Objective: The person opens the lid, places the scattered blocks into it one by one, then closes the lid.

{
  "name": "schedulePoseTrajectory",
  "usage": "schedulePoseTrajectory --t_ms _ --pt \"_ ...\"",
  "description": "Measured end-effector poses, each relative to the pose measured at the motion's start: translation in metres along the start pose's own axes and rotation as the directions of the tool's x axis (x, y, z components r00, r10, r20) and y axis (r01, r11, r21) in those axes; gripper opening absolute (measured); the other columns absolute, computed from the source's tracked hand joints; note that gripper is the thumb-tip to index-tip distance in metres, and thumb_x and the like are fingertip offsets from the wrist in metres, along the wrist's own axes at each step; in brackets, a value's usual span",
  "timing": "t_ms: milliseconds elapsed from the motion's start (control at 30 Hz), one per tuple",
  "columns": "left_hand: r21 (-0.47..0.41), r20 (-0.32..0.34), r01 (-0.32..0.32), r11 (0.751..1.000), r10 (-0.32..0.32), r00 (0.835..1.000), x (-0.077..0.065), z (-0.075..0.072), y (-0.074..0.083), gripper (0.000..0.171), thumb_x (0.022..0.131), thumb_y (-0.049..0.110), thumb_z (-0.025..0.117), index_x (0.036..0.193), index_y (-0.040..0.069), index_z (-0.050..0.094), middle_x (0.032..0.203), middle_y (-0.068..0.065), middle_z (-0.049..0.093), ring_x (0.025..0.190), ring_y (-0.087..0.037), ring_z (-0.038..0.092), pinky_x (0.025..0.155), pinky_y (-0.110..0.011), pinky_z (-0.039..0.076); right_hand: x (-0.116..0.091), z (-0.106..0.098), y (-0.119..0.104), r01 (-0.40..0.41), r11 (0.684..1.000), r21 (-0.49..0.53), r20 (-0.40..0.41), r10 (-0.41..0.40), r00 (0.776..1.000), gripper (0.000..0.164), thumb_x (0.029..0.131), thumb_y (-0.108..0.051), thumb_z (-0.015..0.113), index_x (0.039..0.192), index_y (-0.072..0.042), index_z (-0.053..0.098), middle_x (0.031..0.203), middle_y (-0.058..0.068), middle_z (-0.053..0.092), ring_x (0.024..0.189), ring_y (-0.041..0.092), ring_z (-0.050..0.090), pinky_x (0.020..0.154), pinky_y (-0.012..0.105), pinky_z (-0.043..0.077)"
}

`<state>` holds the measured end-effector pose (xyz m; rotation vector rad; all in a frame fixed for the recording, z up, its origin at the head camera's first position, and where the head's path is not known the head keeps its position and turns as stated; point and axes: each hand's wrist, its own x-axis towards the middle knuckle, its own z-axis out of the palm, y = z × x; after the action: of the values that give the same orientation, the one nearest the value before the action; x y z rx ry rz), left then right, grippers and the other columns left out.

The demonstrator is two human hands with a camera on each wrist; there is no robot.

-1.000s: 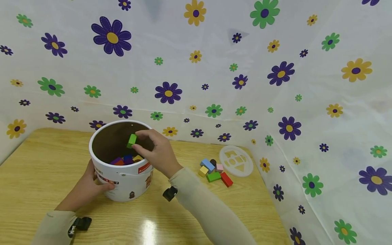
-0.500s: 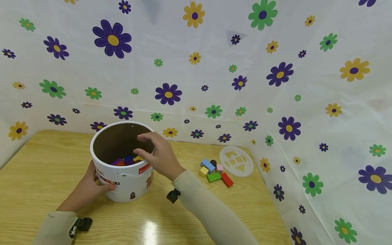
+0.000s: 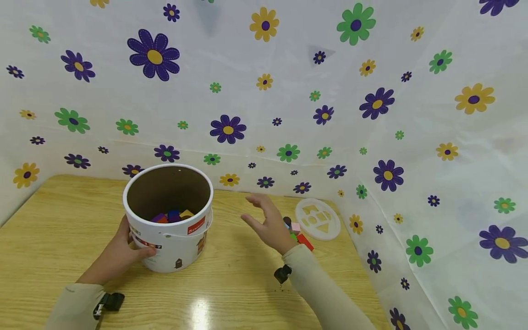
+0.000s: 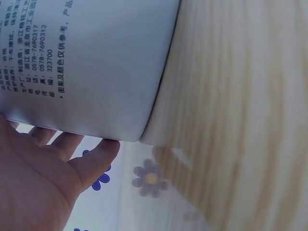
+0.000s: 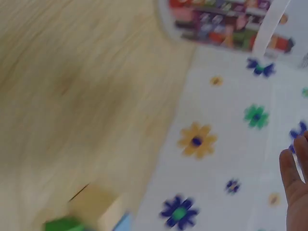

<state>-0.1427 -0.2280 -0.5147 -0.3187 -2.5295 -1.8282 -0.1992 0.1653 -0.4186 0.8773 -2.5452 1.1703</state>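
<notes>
A white bucket (image 3: 165, 247) with printed pictures stands upright on the table at the left, several coloured wooden blocks (image 3: 173, 216) visible inside. My left hand (image 3: 119, 256) holds it from the left side, thumb across the front and fingers round the far side; fingertips (image 4: 109, 146) press its wall in the left wrist view. To the right of the bucket, my right hand (image 3: 268, 224) is in the air with nothing in it, thumb and fingers spread. It partly hides a small group of blocks, among them a red block (image 3: 305, 242) and a pink block (image 3: 295, 227).
A white round lid (image 3: 318, 219) with shaped cut-outs lies behind the loose blocks at the right. A flower-printed cloth (image 3: 264, 105) hangs behind the wooden table (image 3: 231, 284) and along its right side. A yellow block (image 5: 96, 207) shows low in the right wrist view.
My right hand let go of a green block inside the bucket, came out and moved right towards the loose blocks. My left hand has stayed on the bucket.
</notes>
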Motion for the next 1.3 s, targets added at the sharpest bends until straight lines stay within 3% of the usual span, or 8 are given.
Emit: schedulePoseTrajectory --t_ms 167,267,400,533,633,833,1000,1300 --pt "0.021 0.003 0.014 1.000 -0.014 1.000 0.000 -0.002 0.001 0.116 0.090 0.038 0.082 0.159 0.052 -0.010 0.169 -0.021 0.008 0.147 -0.062 0.017 0.103 -0.089 0.020 -0.028 -0.025 0.044 -0.174 0.982 0.069 -0.005 0.175 0.985 0.045 0.103 -0.036 0.066 0.141 -0.014 0.057 0.139 0.010 0.060 0.126 0.035 0.059 0.107 0.055 0.050" --pt "0.015 0.004 0.008 1.000 -0.008 1.000 0.000 -0.002 0.002 0.116 0.090 0.038 0.082 0.160 0.051 -0.010 0.169 -0.021 0.010 0.147 -0.061 0.018 0.103 -0.089 0.020 -0.042 -0.038 0.064 -0.229 0.972 0.046 -0.012 0.230 0.973 0.043 0.104 -0.035 0.064 0.140 -0.012 0.057 0.135 0.013 0.061 0.121 0.037 0.061 0.102 0.058 0.053" --pt "-0.002 0.004 0.002 1.000 -0.002 1.000 0.000 0.000 0.002 0.117 0.090 0.034 0.083 0.161 0.049 -0.009 0.168 -0.021 0.010 0.147 -0.060 0.017 0.104 -0.089 0.020 -0.059 -0.052 0.081 -0.282 0.954 -0.103 0.074 0.290 0.954 0.041 0.104 -0.025 0.066 0.139 -0.004 0.057 0.131 0.017 0.060 0.119 0.037 0.062 0.101 0.056 0.054" --pt "-0.007 -0.002 0.010 1.000 -0.010 1.000 -0.002 0.002 0.002 0.117 0.090 0.033 0.083 0.161 0.049 -0.009 0.169 -0.022 0.009 0.148 -0.062 0.014 0.104 -0.089 0.017 -0.075 -0.059 0.096 -0.283 0.903 -0.324 0.200 0.358 0.912 0.046 0.099 -0.015 0.072 0.140 -0.001 0.057 0.133 0.017 0.059 0.121 0.034 0.061 0.101 0.051 0.055" --pt "0.003 -0.008 0.018 1.000 -0.018 1.000 -0.004 0.003 0.003 0.116 0.090 0.036 0.082 0.161 0.049 -0.009 0.169 -0.023 0.007 0.147 -0.063 0.014 0.104 -0.090 0.017 -0.086 -0.061 0.106 -0.279 0.869 -0.409 0.201 0.384 0.901 0.049 0.095 -0.010 0.074 0.140 -0.003 0.058 0.133 0.014 0.059 0.123 0.032 0.060 0.102 0.049 0.054" --pt "0.019 -0.013 0.024 1.000 -0.024 1.000 -0.007 0.006 0.006 0.115 0.091 0.039 0.081 0.162 0.045 -0.010 0.169 -0.024 0.006 0.147 -0.063 0.013 0.104 -0.089 0.017 -0.095 -0.064 0.115 -0.318 0.853 -0.414 0.109 0.393 0.913 0.037 0.091 -0.007 0.076 0.127 -0.004 0.065 0.119 0.009 0.062 0.110 0.027 0.063 0.095 0.046 0.056" --pt "0.025 -0.021 0.030 0.999 -0.030 0.999 -0.008 0.007 0.005 0.117 0.091 0.037 0.081 0.162 0.043 -0.011 0.169 -0.025 0.006 0.148 -0.062 0.011 0.105 -0.089 0.016 -0.099 -0.064 0.119 -0.247 0.826 -0.506 0.142 0.362 0.921 0.037 0.091 -0.009 0.078 0.127 -0.004 0.069 0.114 0.010 0.064 0.102 0.026 0.060 0.086 0.043 0.057" --pt "0.034 -0.031 0.026 0.999 -0.025 0.999 -0.010 0.008 0.004 0.117 0.090 0.035 0.082 0.162 0.045 -0.010 0.169 -0.025 0.006 0.149 -0.061 0.012 0.106 -0.088 0.017 -0.102 -0.061 0.130 -0.132 0.801 -0.584 0.149 0.266 0.952 0.037 0.089 -0.011 0.079 0.125 -0.004 0.070 0.113 0.011 0.069 0.098 0.029 0.063 0.086 0.048 0.055"
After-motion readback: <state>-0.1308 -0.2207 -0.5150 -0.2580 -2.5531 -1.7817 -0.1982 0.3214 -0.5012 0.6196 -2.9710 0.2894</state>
